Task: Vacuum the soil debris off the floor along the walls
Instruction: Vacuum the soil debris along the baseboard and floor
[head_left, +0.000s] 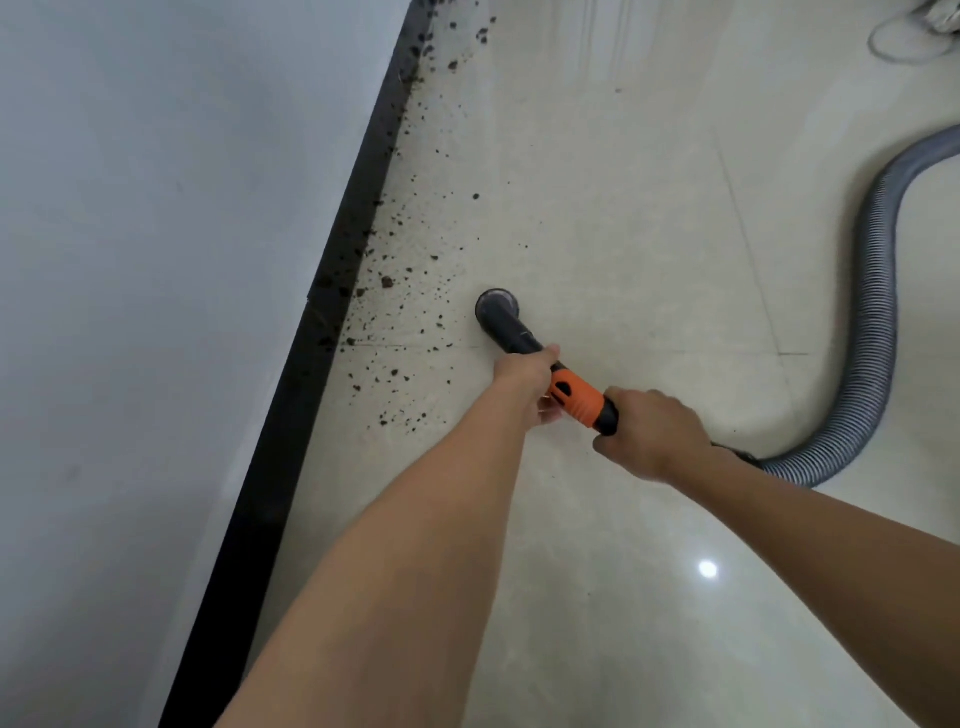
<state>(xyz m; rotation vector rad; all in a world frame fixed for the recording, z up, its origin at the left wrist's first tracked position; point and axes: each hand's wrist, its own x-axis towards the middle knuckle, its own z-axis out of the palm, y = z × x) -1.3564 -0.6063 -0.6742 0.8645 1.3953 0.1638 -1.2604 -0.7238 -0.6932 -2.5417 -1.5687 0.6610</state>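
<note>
You bear down with left hand (524, 382) and right hand (652, 434) both clamped round the vacuum wand (576, 400), its nozzle (497, 306) beside soil debris (400, 312) strewn on the floor (623, 234) along the black skirting (291, 395), most of it seemingly uncollected.

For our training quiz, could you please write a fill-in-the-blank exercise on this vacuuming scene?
On the wand, the collar between the left hand and right hand is ____. The baseboard is ____. Soil lies left of the wand; the hose trails to the ____.
Missing words: orange; black; right.
</note>
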